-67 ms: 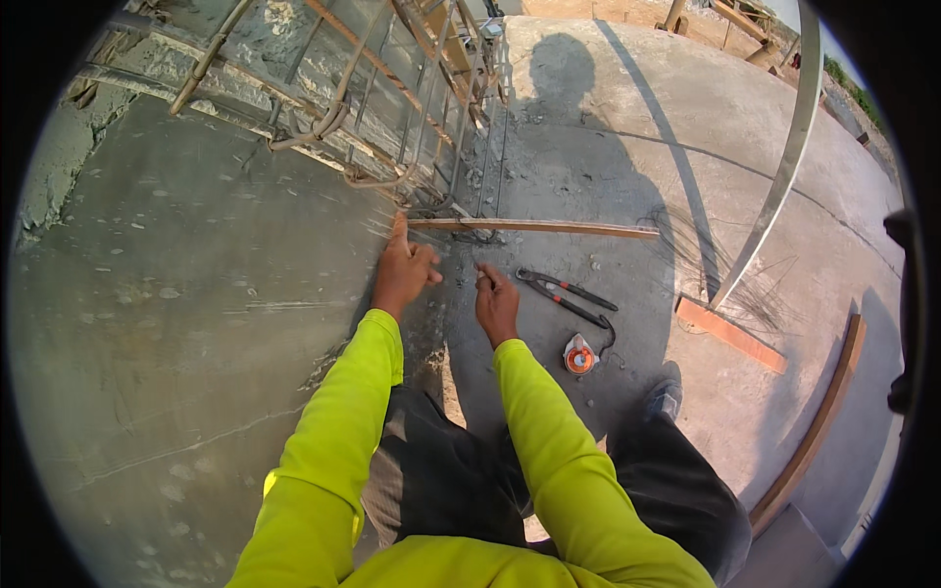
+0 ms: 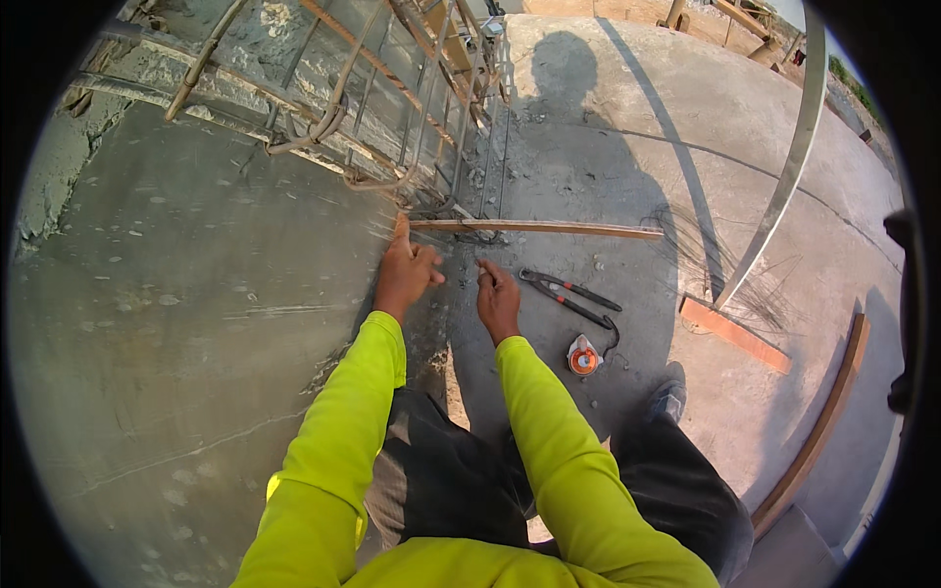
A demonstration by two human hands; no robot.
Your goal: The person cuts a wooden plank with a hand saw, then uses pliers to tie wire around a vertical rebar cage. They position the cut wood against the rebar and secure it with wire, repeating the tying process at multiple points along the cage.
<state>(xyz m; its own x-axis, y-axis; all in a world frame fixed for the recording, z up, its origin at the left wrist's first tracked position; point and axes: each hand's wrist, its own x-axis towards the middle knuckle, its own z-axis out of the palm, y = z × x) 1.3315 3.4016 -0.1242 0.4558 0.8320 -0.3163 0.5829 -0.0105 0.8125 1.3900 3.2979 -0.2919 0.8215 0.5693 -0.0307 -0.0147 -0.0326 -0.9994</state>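
Note:
My left hand reaches to the left end of a thin wooden strip. Its index finger points straight at that end, the thumb and other fingers apart and partly bent, with nothing seen in them. Just to the right, my right hand is closed in a pinch above the concrete. Whatever its fingertips hold is too small to name. Black pincers with red bands lie on the floor beside that hand. Below the pincers sits a round orange and white tape measure.
A cage of steel rebar rises at the upper left over a smooth concrete face. On the right, a long metal bar meets a short reddish board, near thin loose wire. A long wooden batten lies farther right.
The view has shifted very slightly. Both hands keep nearly the same pose and place.

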